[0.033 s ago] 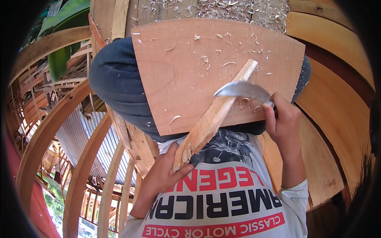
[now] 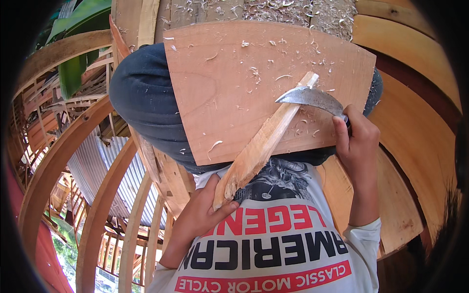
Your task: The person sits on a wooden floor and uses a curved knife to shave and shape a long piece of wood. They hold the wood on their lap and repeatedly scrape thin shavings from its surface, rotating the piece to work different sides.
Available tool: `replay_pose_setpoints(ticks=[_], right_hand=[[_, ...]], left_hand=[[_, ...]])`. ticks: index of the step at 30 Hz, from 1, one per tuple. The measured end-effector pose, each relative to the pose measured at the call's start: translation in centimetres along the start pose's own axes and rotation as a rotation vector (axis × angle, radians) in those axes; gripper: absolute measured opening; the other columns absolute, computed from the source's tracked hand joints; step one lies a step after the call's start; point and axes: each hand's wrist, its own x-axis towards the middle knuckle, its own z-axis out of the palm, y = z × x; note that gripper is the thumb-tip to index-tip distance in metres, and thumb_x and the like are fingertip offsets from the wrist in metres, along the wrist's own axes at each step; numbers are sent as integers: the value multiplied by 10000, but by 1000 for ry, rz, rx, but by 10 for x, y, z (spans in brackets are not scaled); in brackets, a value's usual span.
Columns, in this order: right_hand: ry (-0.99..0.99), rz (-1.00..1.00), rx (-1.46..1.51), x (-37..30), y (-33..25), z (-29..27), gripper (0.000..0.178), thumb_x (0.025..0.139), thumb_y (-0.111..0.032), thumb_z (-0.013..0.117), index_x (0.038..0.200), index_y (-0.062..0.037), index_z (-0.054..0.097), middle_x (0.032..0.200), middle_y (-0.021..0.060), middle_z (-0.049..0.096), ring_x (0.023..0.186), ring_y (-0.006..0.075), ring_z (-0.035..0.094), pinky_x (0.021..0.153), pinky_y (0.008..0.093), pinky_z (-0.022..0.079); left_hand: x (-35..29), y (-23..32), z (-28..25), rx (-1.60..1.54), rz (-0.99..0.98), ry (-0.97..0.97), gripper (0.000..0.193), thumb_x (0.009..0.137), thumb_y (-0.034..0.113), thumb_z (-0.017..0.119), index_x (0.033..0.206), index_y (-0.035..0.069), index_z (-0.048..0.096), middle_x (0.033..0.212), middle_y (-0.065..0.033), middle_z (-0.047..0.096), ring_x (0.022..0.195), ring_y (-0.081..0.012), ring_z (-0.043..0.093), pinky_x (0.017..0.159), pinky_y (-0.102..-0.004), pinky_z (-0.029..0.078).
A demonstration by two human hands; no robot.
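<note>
A pale, roughly cut wooden stick (image 2: 259, 141) slants from my lap up over a flat plywood board (image 2: 210, 83) that rests across my legs. My left hand (image 2: 200, 210) is closed round the stick's near, thicker end, close to my shirt. In my right hand (image 2: 356, 134) is a knife (image 2: 315, 99) with a curved metal blade; its handle is mostly hidden by my fingers. The blade lies across the stick near its far end, its tip pointing left. Whether its edge bites into the wood I cannot tell.
Curled shavings (image 2: 254, 73) dot the board, and more shavings (image 2: 288, 10) cover the planks beyond it. Broad wooden panels (image 2: 415, 127) stand at the right. On the left are curved wooden rails (image 2: 63, 161), with corrugated metal sheet (image 2: 97, 171) below them.
My right hand and the knife have shifted right and slightly up, toward the stick's far end. The left hand still holds the near end, nearly unmoved.
</note>
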Motion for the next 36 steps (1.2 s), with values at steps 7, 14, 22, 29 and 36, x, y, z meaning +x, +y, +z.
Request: replay_pose_setpoints(ticks=[7, 14, 22, 29, 36], right_hand=[[53, 55, -17, -2, -5, 3, 291, 848, -268, 643, 705, -60, 496, 560, 113, 475, 490, 267, 527, 452, 332, 396], [236, 361, -41, 19, 51, -33, 327, 944, -257, 529, 754, 7, 499, 556, 150, 426, 468, 216, 427, 465, 311, 350], [-85, 62, 266, -26, -20, -11, 259, 863, -192, 614, 722, -6, 500, 548, 149, 446, 456, 270, 484, 450, 341, 367], [-123, 42, 235, -31, -26, 10, 294, 823, -252, 659, 697, -38, 500, 574, 137, 494, 503, 316, 537, 458, 369, 398], [42, 104, 51, -8, -5, -1, 285, 879, -228, 599, 715, -19, 495, 573, 133, 465, 482, 280, 493, 452, 336, 366]], left_hand=[[0, 1, 3, -57, -15, 0, 479, 860, 357, 633, 1067, -13, 409, 731, -214, 599, 709, -322, 649, 640, -375, 466], [-11, -7, 7, -12, -23, 22, 489, 850, 350, 640, 1075, -22, 414, 786, -243, 593, 785, -325, 643, 683, -387, 462], [-3, -6, 5, -81, 13, -11, 481, 853, 303, 631, 1119, -36, 418, 839, -227, 600, 827, -310, 626, 731, -371, 462], [3, -11, -2, -146, 63, -79, 479, 873, 343, 603, 1124, -31, 439, 883, -207, 599, 861, -274, 614, 753, -360, 454], [4, -10, 2, -215, 95, -73, 532, 872, 329, 601, 1205, -48, 425, 986, -207, 595, 933, -259, 595, 831, -351, 442]])
